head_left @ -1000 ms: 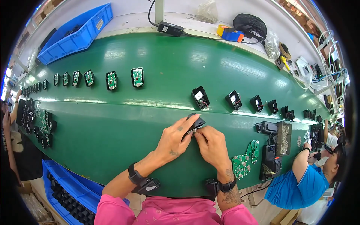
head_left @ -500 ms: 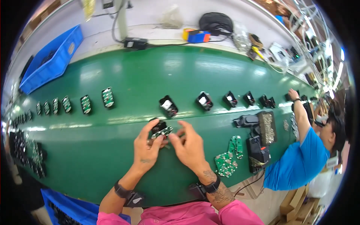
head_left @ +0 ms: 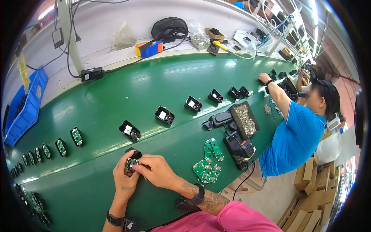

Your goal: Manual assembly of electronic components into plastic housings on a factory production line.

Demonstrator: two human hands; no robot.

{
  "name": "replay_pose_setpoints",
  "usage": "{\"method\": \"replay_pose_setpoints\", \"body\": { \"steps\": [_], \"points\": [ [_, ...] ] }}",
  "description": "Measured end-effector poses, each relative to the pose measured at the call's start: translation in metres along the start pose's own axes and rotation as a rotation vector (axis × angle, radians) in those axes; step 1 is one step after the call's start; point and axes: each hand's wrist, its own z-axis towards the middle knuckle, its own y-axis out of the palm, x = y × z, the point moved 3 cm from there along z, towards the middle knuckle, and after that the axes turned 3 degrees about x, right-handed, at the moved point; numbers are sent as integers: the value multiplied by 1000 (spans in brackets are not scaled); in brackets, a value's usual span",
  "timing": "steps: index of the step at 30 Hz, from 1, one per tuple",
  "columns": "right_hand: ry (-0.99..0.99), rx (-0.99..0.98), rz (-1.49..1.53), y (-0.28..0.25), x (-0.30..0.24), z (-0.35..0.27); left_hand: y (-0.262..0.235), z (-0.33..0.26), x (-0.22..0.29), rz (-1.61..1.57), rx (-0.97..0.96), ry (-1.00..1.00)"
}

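Small black housing in both hands over a green worktop, low and left of centre, with a green circuit board at its open side. Left hand wrapped around the housing from the left; right hand curled in from the right, thumb over the board's face, gripping at its side with fingertips partly hidden. Impossible to tell whether fully seated.

For fitting the board well, probably best to steady the housing, line up corners first, then press evenly near the rim rather than on raised components. Worth tucking any wires inside beforehand, judging by red wires in the open housings lined up beyond.

Near edge of the worktop below the hands, slanting up to the right; better to work inward of it. Most room for moving leftward, up to a row of board-filled housings. Less room rightward: loose boards, then a corded black device. Farther right, a co-worker in blue, one arm over the worktop.
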Motion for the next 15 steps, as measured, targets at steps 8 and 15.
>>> {"method": "replay_pose_setpoints", "body": {
  "steps": [8, 15],
  "points": [
    [-87, 84, -90, -3, -10, 1, -12, 0, -2, -22, 89, -58],
    [-11, -99, -227, -2, -6, -3, -7, 2, 6, 273, 56, 129]
  ]
}}
